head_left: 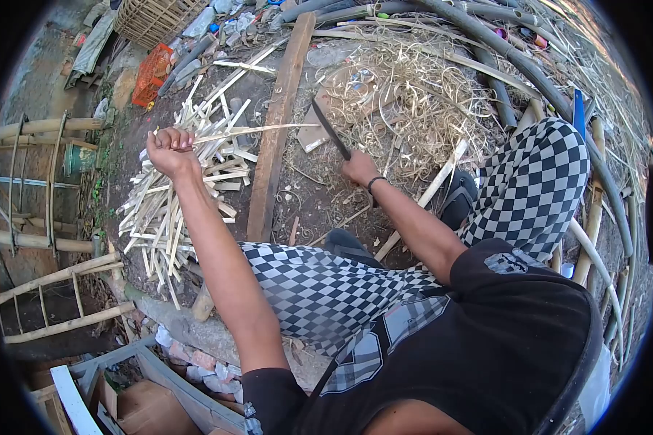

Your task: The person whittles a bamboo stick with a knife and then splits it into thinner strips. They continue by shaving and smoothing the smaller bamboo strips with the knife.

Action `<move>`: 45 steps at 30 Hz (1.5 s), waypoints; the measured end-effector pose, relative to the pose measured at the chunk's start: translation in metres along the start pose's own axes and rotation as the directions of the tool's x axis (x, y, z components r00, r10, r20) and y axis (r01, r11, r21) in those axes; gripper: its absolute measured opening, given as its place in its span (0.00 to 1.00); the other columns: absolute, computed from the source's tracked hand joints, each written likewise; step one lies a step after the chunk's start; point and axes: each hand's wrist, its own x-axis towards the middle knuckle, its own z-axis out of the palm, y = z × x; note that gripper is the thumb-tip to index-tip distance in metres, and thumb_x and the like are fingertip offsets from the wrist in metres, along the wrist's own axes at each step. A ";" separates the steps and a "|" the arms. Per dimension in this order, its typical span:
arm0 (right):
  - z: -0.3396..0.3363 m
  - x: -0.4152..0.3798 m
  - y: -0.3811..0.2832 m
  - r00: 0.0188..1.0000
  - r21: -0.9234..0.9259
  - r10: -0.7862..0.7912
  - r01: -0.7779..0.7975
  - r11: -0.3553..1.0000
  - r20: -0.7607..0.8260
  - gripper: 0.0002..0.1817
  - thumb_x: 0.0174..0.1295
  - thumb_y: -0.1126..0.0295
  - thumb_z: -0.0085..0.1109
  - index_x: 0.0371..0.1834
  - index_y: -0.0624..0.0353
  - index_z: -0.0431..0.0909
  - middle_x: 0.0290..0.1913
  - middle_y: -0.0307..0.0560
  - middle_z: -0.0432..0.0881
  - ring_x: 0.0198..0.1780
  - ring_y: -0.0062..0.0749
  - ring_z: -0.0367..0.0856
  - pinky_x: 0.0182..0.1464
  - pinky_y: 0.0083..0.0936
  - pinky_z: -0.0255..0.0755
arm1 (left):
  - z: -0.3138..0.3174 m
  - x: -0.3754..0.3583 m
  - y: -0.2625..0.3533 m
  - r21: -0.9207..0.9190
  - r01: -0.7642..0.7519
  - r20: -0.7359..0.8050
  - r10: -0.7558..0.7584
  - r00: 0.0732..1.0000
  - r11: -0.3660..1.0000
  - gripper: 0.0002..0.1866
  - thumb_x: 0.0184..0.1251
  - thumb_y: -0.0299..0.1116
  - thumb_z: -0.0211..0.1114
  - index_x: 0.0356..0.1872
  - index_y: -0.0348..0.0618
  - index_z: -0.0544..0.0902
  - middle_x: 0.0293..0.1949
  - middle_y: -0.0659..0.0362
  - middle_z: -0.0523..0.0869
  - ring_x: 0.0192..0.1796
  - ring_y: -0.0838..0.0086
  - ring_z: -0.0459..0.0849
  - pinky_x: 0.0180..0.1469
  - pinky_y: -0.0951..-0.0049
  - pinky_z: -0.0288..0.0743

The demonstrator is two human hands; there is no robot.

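Left hand (pixel 170 148) fingers clench one bamboo strip (pixel 254 130) | right hand (pixel 359 168) fingers grip one knife (pixel 329 129)

Thin, pale split-bamboo strip (pixel 250 130), long and slightly bowed, lying nearly level above the heap, one end gripped in a fist. Dark, narrow-bladed knife (pixel 329 129), slanted up-left from its gripped handle, over curled shavings.

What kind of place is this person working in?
Most likely an outdoor bamboo-craft yard. A pile of split bamboo strips lies on bare dirt, curly shavings are heaped beyond the blade in the right hand, and bamboo ladders lie nearby.
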 end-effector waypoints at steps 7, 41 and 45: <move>-0.006 0.019 0.017 1.000 0.040 0.009 -0.009 0.999 -0.012 0.18 0.60 0.64 0.51 0.48 0.63 0.80 0.40 0.69 0.84 0.47 0.60 0.83 0.52 0.47 0.76 | -0.002 -0.013 -0.002 0.069 -0.040 0.100 0.033 0.994 0.997 0.32 0.78 0.62 0.33 0.15 0.53 0.51 0.12 0.66 0.49 0.18 0.76 0.42 0.24 0.70 0.41; 0.004 -0.004 0.005 0.982 -0.274 -0.183 0.168 0.947 -0.034 0.15 0.69 0.62 0.48 0.45 0.64 0.74 0.33 0.67 0.82 0.39 0.67 0.82 0.43 0.55 0.76 | 0.079 -0.042 -0.015 0.332 -0.208 -0.115 0.258 0.959 0.920 0.31 0.77 0.62 0.41 0.22 0.47 0.61 0.12 0.62 0.63 0.13 0.73 0.62 0.15 0.70 0.58; 0.002 0.006 0.015 0.984 -0.265 -0.178 0.164 0.950 -0.028 0.15 0.69 0.62 0.48 0.44 0.63 0.75 0.33 0.68 0.82 0.41 0.67 0.82 0.44 0.55 0.76 | 0.075 -0.039 -0.016 0.310 -0.209 -0.114 0.255 0.960 0.927 0.30 0.77 0.62 0.42 0.23 0.46 0.61 0.12 0.63 0.62 0.13 0.74 0.62 0.15 0.70 0.57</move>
